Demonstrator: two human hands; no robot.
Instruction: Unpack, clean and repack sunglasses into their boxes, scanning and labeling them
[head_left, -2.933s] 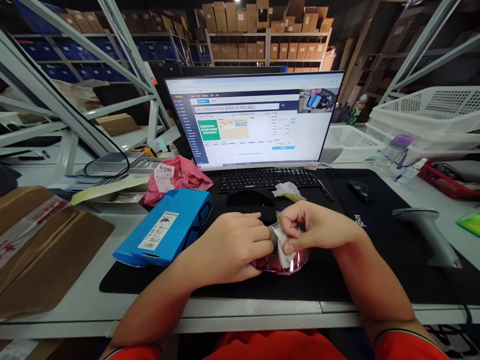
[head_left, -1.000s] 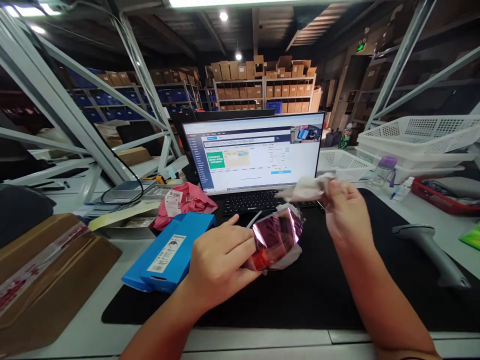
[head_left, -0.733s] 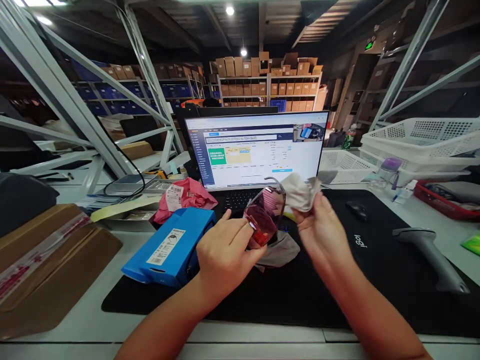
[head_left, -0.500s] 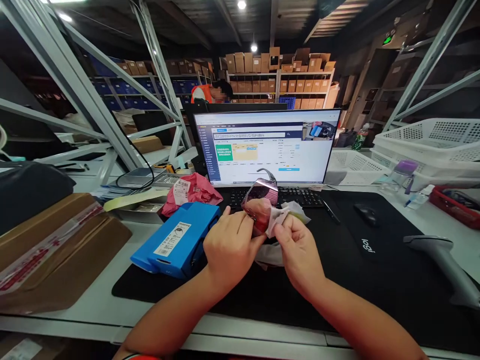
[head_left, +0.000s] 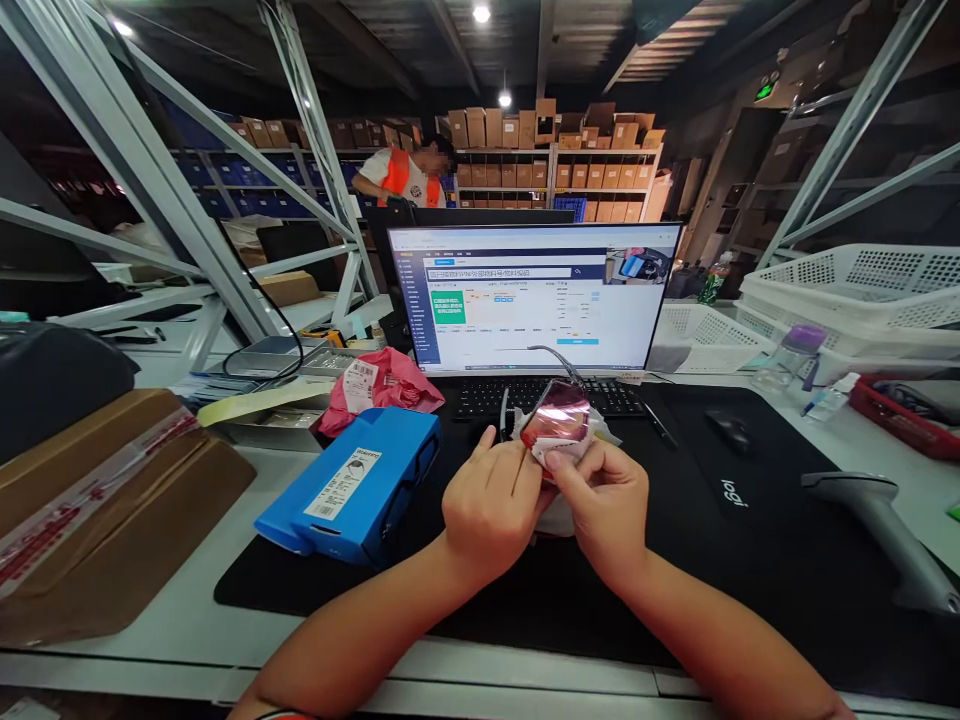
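A pair of sunglasses (head_left: 561, 410) with a pink mirrored lens is held up in front of the keyboard, its temple arms pointing toward the screen. My left hand (head_left: 491, 505) is closed round one side of it, knuckles up. In my right hand (head_left: 611, 500), thumb and fingers pinch a crumpled white wipe (head_left: 552, 454) against the lower part of the lens. More whitish wrapping shows behind and below the sunglasses, partly hidden by the hands. Left of them lies a blue box (head_left: 356, 485) with a white label that pictures sunglasses.
A monitor (head_left: 525, 300) and keyboard (head_left: 480, 398) stand ahead. Pink packaging (head_left: 386, 390) and a taped carton (head_left: 120, 510) are at left. A mouse (head_left: 729, 432), a barcode scanner (head_left: 885, 530) and white baskets (head_left: 847, 300) are at right. A co-worker in an orange vest (head_left: 401, 175) stands beyond.
The sunglasses and both hands have shifted slightly right, and the lens has turned to show a broader pink face. The co-worker behind the monitor has become more visible.
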